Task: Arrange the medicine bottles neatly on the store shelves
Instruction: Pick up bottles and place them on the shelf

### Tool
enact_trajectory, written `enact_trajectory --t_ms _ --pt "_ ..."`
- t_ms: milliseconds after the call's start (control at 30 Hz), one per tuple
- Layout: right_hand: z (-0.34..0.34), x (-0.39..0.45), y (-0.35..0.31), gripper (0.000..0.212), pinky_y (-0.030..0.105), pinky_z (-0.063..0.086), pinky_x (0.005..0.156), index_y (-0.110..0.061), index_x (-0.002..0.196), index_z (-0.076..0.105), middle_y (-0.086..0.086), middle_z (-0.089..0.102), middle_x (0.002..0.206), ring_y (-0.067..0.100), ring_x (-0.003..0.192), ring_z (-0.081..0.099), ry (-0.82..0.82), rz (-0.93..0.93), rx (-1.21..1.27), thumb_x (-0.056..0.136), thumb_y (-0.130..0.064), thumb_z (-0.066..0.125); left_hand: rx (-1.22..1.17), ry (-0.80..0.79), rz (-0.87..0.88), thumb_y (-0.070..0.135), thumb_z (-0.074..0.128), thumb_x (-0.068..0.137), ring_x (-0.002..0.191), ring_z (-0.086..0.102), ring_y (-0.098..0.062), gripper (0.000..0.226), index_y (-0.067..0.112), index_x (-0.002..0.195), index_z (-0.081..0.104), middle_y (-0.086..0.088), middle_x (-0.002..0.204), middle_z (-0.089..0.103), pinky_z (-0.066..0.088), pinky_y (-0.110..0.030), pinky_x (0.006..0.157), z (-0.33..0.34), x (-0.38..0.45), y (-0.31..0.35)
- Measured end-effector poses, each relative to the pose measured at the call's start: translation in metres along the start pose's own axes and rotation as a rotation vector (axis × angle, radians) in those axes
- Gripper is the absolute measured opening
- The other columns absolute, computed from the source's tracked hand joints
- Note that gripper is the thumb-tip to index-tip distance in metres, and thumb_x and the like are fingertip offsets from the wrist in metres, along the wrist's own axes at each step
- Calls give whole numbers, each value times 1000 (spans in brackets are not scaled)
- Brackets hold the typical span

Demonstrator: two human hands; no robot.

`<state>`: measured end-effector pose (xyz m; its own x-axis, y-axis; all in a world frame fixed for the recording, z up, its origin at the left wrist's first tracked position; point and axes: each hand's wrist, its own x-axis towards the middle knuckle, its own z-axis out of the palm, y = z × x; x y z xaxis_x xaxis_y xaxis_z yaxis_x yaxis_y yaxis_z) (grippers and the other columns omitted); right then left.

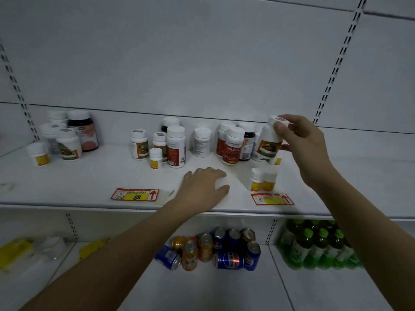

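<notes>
Several medicine bottles stand in three loose groups on the white shelf (89,182): a left group (67,140), a middle group (166,147) and a right group (233,142). My right hand (303,142) grips a white bottle with an orange-green label (268,142) by its cap, tilted and lifted at the right group. My left hand (202,187) lies palm down near the shelf's front edge, cupped over a white bottle cap (221,184) that is mostly hidden. Two small yellow-labelled bottles (262,180) stand just right of it.
Two red and yellow price tags (135,195) (272,199) lie on the shelf front. The shelf below holds several soda cans (215,250), green drink bottles (318,245) and yellow packets (15,250). Slotted uprights (336,61) run up the back wall.
</notes>
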<state>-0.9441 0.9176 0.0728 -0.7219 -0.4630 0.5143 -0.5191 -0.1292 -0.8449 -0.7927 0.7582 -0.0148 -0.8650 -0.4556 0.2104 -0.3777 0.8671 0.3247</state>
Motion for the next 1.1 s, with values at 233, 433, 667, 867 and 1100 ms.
enact_trajectory --t_ms 233,433,667,867,1100 --pt "99 -13 -37 18 21 57 75 -28 112 66 -4 70 104 5 91 68 -228 -65 40 94 -29 65 -83 318 -72 43 51 93 105 55 -11 25 32 112 64 8 119 64 42 -31 89 -53 -52 -73" --pt "174 -35 -43 17 19 57 71 -27 109 64 -3 69 102 8 91 67 -362 -18 109 93 -25 66 162 215 -386 48 41 96 121 50 -20 40 31 128 58 2 136 56 39 -40 101 -95 -110 -204" --pt "244 -56 -29 30 23 56 81 -22 121 61 -6 67 111 9 100 64 -394 -6 38 93 -30 66 244 94 -371 63 20 94 145 19 -17 58 42 148 24 10 158 24 11 -50 117 -80 -115 -229" --pt "273 -71 -2 24 16 54 78 -37 118 59 -17 64 110 -1 94 62 -451 -3 -8 94 -35 63 235 127 -360 63 21 93 145 19 -18 59 40 147 29 9 158 25 12 -50 117 -78 -115 -231" --pt "276 -71 4 23 8 51 74 -51 115 54 -22 61 112 -8 96 61 -488 -18 -6 95 -42 59 211 172 -344 62 22 92 145 20 -18 58 40 146 31 9 157 27 10 -50 118 -75 -115 -233"
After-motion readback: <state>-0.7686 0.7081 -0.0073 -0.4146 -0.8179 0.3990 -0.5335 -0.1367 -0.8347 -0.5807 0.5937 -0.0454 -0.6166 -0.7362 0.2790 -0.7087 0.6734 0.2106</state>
